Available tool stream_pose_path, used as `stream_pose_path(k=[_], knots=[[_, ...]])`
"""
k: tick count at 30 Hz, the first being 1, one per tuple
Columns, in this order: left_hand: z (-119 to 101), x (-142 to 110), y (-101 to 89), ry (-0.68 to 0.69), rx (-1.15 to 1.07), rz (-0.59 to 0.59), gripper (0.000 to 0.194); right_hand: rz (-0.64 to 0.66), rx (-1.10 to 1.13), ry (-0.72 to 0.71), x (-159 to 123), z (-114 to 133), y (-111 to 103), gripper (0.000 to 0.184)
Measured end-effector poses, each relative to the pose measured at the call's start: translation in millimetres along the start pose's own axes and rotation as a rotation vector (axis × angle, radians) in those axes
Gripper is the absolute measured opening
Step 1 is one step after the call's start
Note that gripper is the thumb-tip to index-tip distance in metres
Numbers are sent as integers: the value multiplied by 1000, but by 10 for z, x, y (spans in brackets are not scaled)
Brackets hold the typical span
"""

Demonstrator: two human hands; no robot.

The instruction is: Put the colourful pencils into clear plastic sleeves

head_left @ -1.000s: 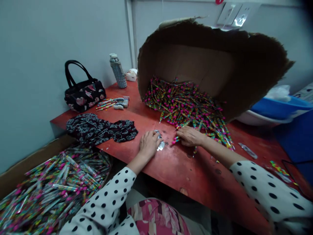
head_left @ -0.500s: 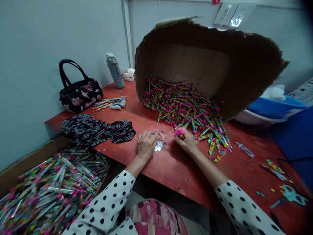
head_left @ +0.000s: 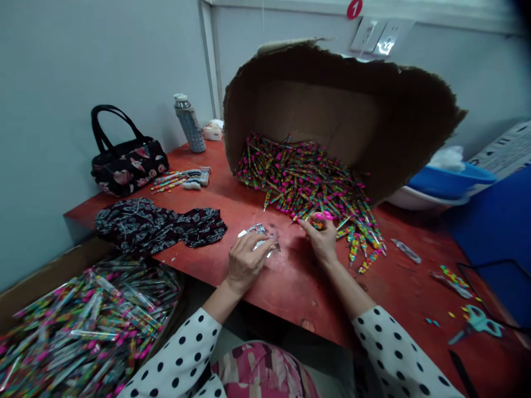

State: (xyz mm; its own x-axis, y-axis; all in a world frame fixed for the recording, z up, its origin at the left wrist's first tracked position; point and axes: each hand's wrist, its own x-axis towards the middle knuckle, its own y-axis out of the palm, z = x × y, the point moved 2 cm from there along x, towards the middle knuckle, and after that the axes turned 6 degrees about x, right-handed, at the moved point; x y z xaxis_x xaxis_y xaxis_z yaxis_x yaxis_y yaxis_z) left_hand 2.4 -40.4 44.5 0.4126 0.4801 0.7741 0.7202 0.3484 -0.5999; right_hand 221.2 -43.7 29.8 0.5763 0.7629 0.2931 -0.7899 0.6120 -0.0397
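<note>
My right hand [head_left: 326,244] pinches pink-tipped sticks [head_left: 323,216] above the bench [head_left: 290,293]; a loose grip could spill them. My left hand [head_left: 244,261] curls over shiny wrappers [head_left: 256,228], its hold unclear.

A floral handbag [head_left: 130,166] stands beside a flask [head_left: 191,130].

The box [head_left: 315,105] is matt brown cardboard with rough, torn edges. The table [head_left: 282,282] is smooth, slightly glossy and worn; the scarf [head_left: 153,224] is soft-looking cloth.
</note>
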Motion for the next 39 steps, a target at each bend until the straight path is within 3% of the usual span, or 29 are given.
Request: stream_pose_path(k=[4,9,17,20,22,25,27,29,32,35,39], knots=[[-25,-18,-14,21,-18,-25,23,-36,112,117,73,-120,-53,40],[-63,24,-76,119,19,-63,25,72,154,300,-8,-28,-41,27],[-165,43,-69,374,69,-18,26,447,321,673,-408,300,151,25],[-204,16,-15,378,13,39,25,362,359,617,-410,326,192,24],[-203,10,2,230,-66,80,24,279,345,554,-375,325,191,24],[-146,7,25,-247,-296,171,27,284,330,543,-340,333,190,23],[-118,-11,69,-549,-516,292,32,317,319,549,-335,348,199,22],[-131,-29,128,-715,-744,424,37,323,314,541,-338,359,214,23],[-195,-60,209,-840,-1017,531,37,312,305,530,-346,353,244,23],[-251,-108,256,-1049,-1176,500,30,321,305,562,-361,342,253,23],[-257,-143,249,-1377,-1274,319,29,332,348,667,-444,348,177,26]])
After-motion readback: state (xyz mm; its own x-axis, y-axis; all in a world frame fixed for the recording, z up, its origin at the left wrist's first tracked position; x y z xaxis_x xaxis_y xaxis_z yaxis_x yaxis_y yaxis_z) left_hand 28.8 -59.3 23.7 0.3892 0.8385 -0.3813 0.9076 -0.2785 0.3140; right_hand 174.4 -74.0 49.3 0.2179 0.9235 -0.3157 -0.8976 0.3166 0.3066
